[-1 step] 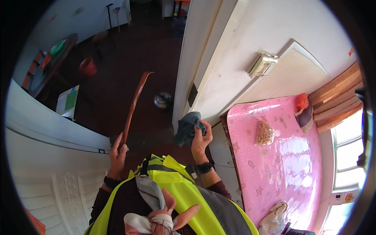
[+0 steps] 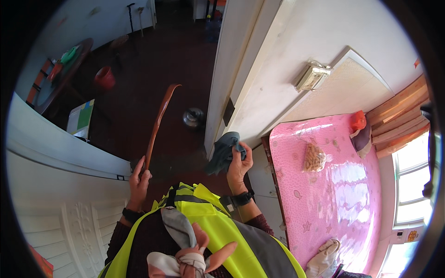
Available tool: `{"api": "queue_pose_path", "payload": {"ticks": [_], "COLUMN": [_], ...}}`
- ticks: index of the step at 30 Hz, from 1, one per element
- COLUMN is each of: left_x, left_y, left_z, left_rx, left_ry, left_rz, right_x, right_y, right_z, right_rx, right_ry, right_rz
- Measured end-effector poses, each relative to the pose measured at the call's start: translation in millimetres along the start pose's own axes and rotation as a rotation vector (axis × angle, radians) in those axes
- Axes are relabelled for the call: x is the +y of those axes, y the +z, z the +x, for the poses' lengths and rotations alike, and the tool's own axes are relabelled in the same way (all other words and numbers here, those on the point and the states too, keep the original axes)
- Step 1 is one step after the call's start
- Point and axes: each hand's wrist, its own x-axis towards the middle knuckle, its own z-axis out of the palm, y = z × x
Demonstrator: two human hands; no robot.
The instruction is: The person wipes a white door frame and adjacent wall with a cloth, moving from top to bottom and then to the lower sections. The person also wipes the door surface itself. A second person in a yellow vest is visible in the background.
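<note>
In my left hand (image 2: 140, 178) is a long brown wooden implement like a shoehorn (image 2: 155, 132), held upright by its lower end with the curved tip away from me. My right hand (image 2: 240, 169), beside the doorframe, grips a crumpled dark grey-green cloth (image 2: 221, 152) between thumb and fingers, the cloth hanging to the left. Below both hands are the yellow safety vest (image 2: 208, 215) and a knotted scarf (image 2: 194, 264) that I wear.
Through the doorway are a round table (image 2: 69, 74), a red bucket (image 2: 104, 78), a metal kettle (image 2: 193, 117) and canes (image 2: 132, 18). A white door (image 2: 60, 194) stands left, the doorframe (image 2: 222, 78) ahead. Right, a pink-covered counter (image 2: 296, 208) holds a bagged food (image 2: 315, 156), near a window (image 2: 412, 171).
My right hand and the cloth have shifted very slightly to the right. My left hand and the wooden implement look unmoved.
</note>
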Motion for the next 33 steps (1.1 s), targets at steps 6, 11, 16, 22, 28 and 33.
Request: {"api": "queue_pose_path", "payload": {"ticks": [6,11,16,22,28,33], "left_x": [3.0,6.5,7.0,1.7,-13.5,-13.7], "left_y": [4.2,13.3,20.5,16.6,8.8,10.6], "left_z": [-2.3,-2.0,-1.0,3.3,-4.0,-0.5], "left_rx": [0.016,0.001,-0.018,-0.023,0.044,0.033], "left_ry": [-0.043,-0.054,-0.151,-0.065,-0.058,-0.115], "left_rz": [0.036,0.042,0.042,0.088,0.095,0.048], "right_x": [2.8,42.0,120.1,167.9,142.6,89.4], "right_y": [36.1,54.1,7.0,-18.0,9.5,23.3], "right_z": [44.0,46.9,34.6,14.3,27.9,41.1], "right_rx": [0.058,0.072,-0.028,0.116,0.107,0.002], "right_ry": [-0.059,-0.115,0.322,0.669,0.790,0.697], "right_rz": [0.046,0.106,0.067,0.300,0.529,0.600]}}
